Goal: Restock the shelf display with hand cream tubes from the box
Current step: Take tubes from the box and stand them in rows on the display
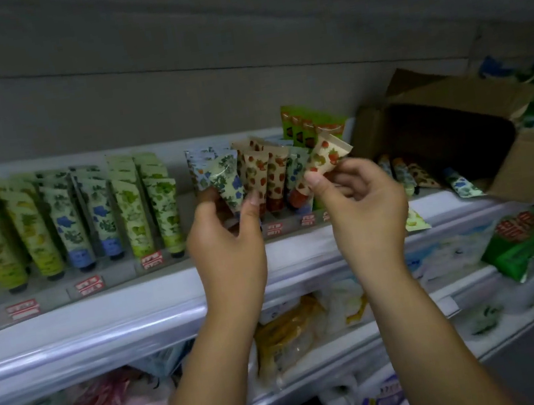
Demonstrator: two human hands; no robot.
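We face a long white shelf [102, 313] whose front edge runs across the view, and at its right end a cardboard box [513, 165] lies on its side with its open mouth toward us. A few loose tubes [427, 174] spill from that mouth onto the shelf. Along the back of the shelf, from the left end to the middle, a grey display tray [48, 301] with red price labels holds rows of standing tubes [63, 215], caps down and sorted by pattern. A strawberry row [265, 175] stands near the middle, just left of the box. Both our arms reach up from the bottom of the view, wrists bent back and palms turned away from us. Our left hand [226, 243] pinches a blue-flowered tube [226, 180] between thumb and fingers, crimped end up, in front of the middle rows. Our right hand [363, 208] grips a strawberry tube [326, 155] between thumb and fingertips, tilted with its crimped end toward the box. We judge that we are mid-restock, at the step of setting tubes into their rows. The next move likely calls for lowering each tube cap down into the row of its own pattern, without knocking over those already standing.
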